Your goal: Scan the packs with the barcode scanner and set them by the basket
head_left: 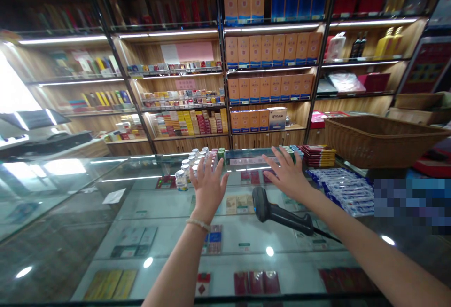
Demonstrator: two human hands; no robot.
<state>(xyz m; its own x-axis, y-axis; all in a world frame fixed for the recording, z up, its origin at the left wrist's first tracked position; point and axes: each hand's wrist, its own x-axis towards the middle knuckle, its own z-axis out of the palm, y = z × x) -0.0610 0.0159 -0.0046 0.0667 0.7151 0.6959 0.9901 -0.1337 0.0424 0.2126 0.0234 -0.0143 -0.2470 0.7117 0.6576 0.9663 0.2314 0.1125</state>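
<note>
My left hand [207, 187], with a pale beaded bracelet on its wrist, is spread over the glass counter [151, 208]. Its fingers reach in front of a cluster of small white containers [181, 180], partly covering them; whether they touch I cannot tell. My right hand [289, 175] is also spread and holds nothing. Behind its fingertips are small green-and-white containers [293, 149] and a stack of red and gold packs [319, 155]. A black handheld barcode scanner [282, 215] lies on the glass between my forearms, its cable running under my right arm.
Blue-and-white packets [341, 189] lie right of my right hand, below a wicker basket [384, 140]. White paper [114, 196] lies on the left. Flat packs show under the glass. Shelves with orange boxes [273, 51] and cigarette packs [192, 121] stand behind the counter.
</note>
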